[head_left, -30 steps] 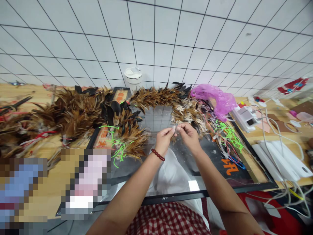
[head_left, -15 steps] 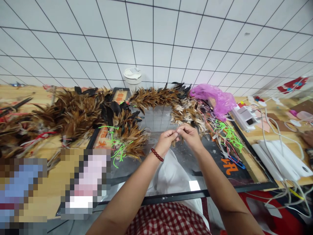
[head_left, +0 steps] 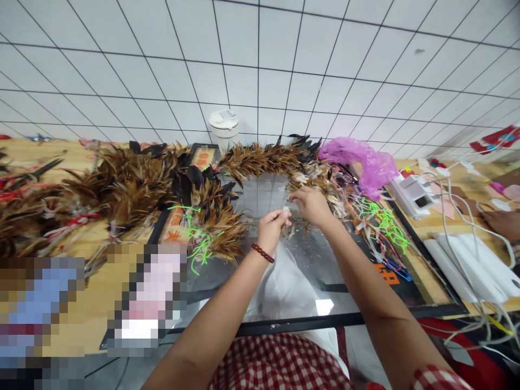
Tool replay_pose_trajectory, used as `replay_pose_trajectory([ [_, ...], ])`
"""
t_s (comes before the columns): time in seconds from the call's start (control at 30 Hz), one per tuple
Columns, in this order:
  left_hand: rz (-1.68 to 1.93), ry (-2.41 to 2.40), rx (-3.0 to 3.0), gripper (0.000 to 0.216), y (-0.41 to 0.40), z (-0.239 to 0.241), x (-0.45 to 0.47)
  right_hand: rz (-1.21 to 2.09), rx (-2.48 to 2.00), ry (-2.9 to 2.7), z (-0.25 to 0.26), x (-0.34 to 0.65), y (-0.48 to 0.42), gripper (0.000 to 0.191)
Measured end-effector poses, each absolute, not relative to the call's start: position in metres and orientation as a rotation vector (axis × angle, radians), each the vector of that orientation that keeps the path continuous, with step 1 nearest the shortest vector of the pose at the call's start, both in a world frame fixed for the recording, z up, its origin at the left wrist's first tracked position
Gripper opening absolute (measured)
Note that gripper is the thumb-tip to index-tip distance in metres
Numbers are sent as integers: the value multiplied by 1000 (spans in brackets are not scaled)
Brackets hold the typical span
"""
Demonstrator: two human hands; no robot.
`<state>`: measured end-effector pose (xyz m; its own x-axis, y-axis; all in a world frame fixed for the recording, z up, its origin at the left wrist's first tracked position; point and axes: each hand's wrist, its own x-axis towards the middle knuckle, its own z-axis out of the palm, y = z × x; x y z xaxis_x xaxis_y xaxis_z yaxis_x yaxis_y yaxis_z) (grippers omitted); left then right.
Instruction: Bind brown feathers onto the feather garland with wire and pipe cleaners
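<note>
My left hand (head_left: 273,227), with a dark red bead bracelet (head_left: 262,253) at its wrist, is closed in a pinch above the dark glass tabletop. A small pale feather tuft (head_left: 286,209) pokes out at its thumb and finger, and brownish bits show just below. Beside it, my right hand (head_left: 313,206) is at the near edge of a pile of loose brown and whitish feathers (head_left: 331,189). Its fingers are bent together, and whatever lies between their tips is too small to make out.
A brown feather garland (head_left: 260,161) lies along the back, near a white lidded container (head_left: 224,127). Feather bundles (head_left: 211,216) with green ties are at left. To the right are a pink plastic bag (head_left: 365,162), green strings (head_left: 385,222), a power strip (head_left: 414,195) and white cables.
My hands, together before, have come apart. The right one has moved forward to the feather pile, while the left stays near its place with the pale tuft now showing. The view has shifted slightly.
</note>
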<state>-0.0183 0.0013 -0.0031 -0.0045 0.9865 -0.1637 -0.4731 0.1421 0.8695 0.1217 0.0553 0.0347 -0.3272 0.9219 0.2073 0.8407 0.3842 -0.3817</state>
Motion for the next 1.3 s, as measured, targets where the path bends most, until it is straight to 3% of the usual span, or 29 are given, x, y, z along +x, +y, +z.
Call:
replay_pose_trajectory([
  [0.1, 1362, 898, 604, 29, 4, -3, -20, -116, -1598, -2622, 43, 114, 74, 30],
  [0.23, 1385, 830, 489, 32, 7, -2, -22, -284, -1554, -2816, 38, 103, 82, 29],
  [0.33, 1383, 812, 469, 32, 8, -2, -24, -143, -1574, -2712, 31, 108, 80, 24],
  [0.53, 1369, 831, 490, 31, 8, -3, -23, 647, -1421, -1870, 34, 145, 60, 17],
  [0.63, 1373, 815, 474, 30, 9, -3, -23, 805, -1424, -1703, 41, 161, 45, 20],
  [0.73, 1380, 791, 447, 29, 10, -3, -24, 809, -1555, -1850, 42, 166, 34, 17],
  [0.97, 1388, 785, 410, 30, 10, -3, -24, 408, -1561, -1741, 13, 167, 18, 22],
  [1.3, 1420, 856, 578, 32, 5, -10, -15, 287, -1444, -2150, -2, 133, 7, 17],
])
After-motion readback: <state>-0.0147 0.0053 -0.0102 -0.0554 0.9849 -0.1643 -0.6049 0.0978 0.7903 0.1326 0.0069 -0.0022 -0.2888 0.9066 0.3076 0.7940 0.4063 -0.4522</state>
